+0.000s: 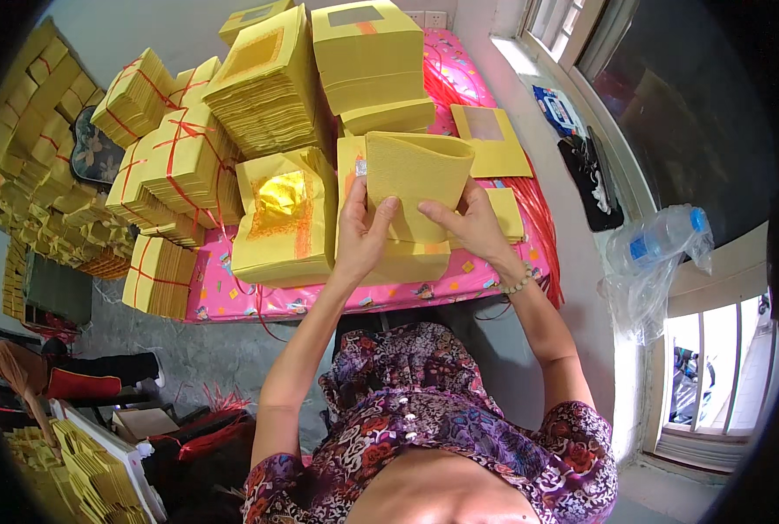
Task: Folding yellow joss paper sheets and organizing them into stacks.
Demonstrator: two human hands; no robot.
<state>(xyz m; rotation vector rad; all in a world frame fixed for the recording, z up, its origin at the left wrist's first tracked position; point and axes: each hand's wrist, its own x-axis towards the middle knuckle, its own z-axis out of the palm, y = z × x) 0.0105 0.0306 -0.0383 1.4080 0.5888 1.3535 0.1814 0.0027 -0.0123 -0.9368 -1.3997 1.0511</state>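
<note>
A folded wad of plain yellow joss paper (420, 175) stands between my hands, its top edge bent round into a loop. My left hand (365, 229) grips its left side, with the thumb on the near face. On the right edge, my right hand (475, 223) is closed the same way, thumb pressed to the front. Below and behind the wad lies more yellow paper (407, 262), partly hidden by it. Just left of my left hand sits a stack of joss paper with a gold foil square (283, 196) on top.
Tall yellow stacks (267, 83) rise at the back of the pink-covered table (232, 293). Bundles tied with red string (175, 166) stand at the left. Red strips (538, 227) hang off the right edge. A bagged plastic bottle (660, 240) rests by the window. Lower left, another person's arm (36, 406) reaches over paper.
</note>
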